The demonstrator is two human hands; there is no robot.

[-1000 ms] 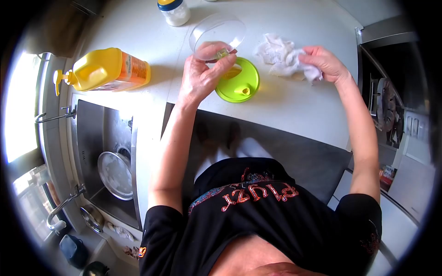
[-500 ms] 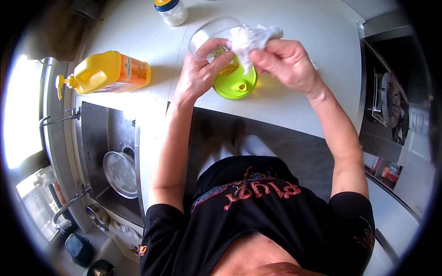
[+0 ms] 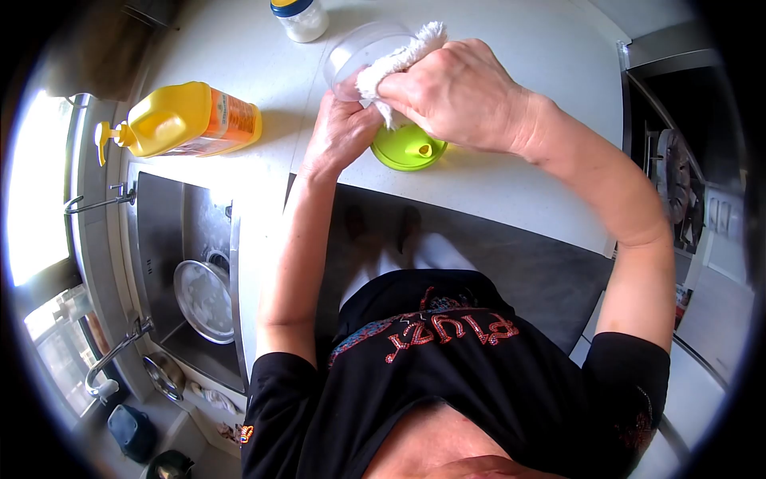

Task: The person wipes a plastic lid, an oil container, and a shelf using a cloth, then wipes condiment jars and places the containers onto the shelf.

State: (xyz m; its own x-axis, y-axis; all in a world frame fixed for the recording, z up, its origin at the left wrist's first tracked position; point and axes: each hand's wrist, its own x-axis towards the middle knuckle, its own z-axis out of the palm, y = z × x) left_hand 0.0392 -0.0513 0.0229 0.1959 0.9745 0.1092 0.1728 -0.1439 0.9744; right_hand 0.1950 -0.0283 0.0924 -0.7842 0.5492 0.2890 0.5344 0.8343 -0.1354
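My left hand [image 3: 345,128] grips a clear plastic container [image 3: 359,52] by its near side, holding it tilted above the counter. A white fluffy cloth [image 3: 411,57] is bunched in my right hand [image 3: 459,96] and lies against the container's rim; the right fingertips are partly hidden behind the cloth and hand. Below both hands a lime-green lid [image 3: 407,152] with a small spout rests on the counter, its far part covered by my hands.
On the white counter [image 3: 527,188] stand a yellow pump jug [image 3: 183,120] at left and a jar with a blue and yellow lid [image 3: 303,20] at the back. A sink [image 3: 163,215] at left holds a round, clear-looking lid or dish [image 3: 203,299]. An open dishwasher-like rack [image 3: 674,176] is at right.
My right hand has moved left and turned over, knuckles up, bringing the cloth against the container. The right elbow has swung outward. My left hand keeps its hold on the container.
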